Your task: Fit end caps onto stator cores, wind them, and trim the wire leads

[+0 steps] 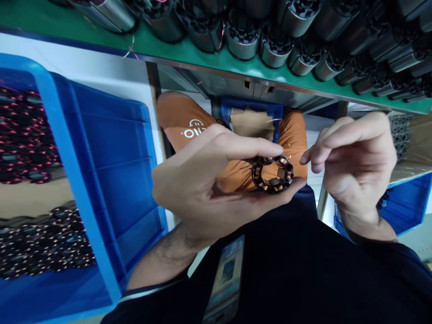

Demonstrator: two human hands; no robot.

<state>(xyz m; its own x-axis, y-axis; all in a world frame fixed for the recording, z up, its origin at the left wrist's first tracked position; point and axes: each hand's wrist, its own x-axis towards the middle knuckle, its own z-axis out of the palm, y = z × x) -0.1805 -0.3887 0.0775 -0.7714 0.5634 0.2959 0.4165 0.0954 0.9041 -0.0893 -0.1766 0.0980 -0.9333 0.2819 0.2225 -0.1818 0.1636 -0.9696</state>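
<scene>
My left hand (205, 180) pinches a small ring-shaped motor stator (255, 176) between the thumb above and the fingers below. Its black rim carries copper windings around an open middle, and the hole faces me. To the right of the stator hovers my right hand (357, 162), with its fingers loosely bent and the fingertips a short way off the ring. I see nothing in that hand. Beneath both hands are orange trousers (182, 117) and a dark shirt (286, 252).
Several metal motor cores (243, 42) stand along the green bench top (202, 58) ahead. At the left, a blue crate (111, 157) stands beside many wound parts (40, 243). Another blue crate (410, 204) is at the right. A box of cardboard (251, 123) sits below.
</scene>
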